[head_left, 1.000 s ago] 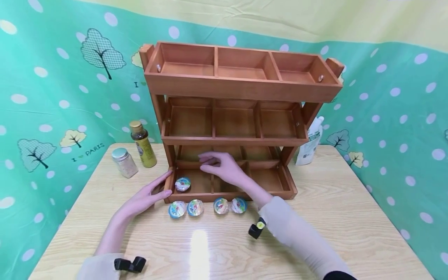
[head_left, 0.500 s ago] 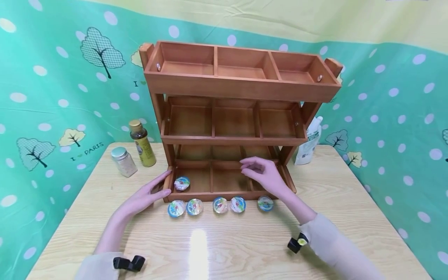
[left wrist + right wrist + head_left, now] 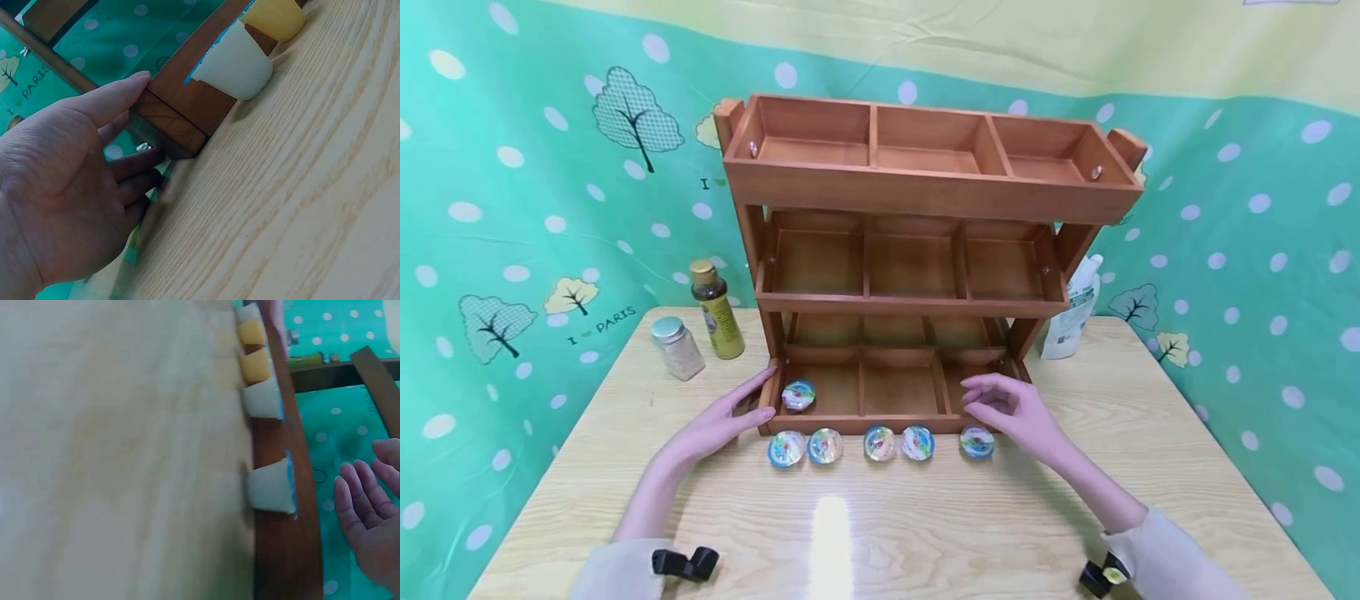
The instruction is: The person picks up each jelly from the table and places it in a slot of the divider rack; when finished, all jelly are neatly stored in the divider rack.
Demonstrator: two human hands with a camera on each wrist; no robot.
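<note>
My left hand point(image 3: 718, 423) rests against the left end of the wooden rack's bottom tray point(image 3: 765, 398), thumb and fingers touching the tray's end. In the left wrist view the thumb lies at the tray corner point(image 3: 178, 122). A small jelly cup point(image 3: 798, 396) sits in the tray's left compartment. Several more jelly cups point(image 3: 880, 444) stand in a row on the table along the tray's front. My right hand point(image 3: 1018, 412) hovers over the right compartment with loosely bent fingers, holding nothing. Just left of its wrist stands the rightmost jelly cup point(image 3: 977, 442).
The rack's upper tray point(image 3: 932, 187) and middle tray point(image 3: 910, 304) overhang the bottom one. A jar with a teal lid point(image 3: 678, 348) and a yellow-labelled bottle point(image 3: 718, 312) stand left of the rack. A white pouch point(image 3: 1070, 312) stands behind its right side.
My right hand has moved right, from over the left and middle compartments to the right one, uncovering the rightmost jelly cup. My left hand stays at the tray's end. The view has shifted slightly.
</note>
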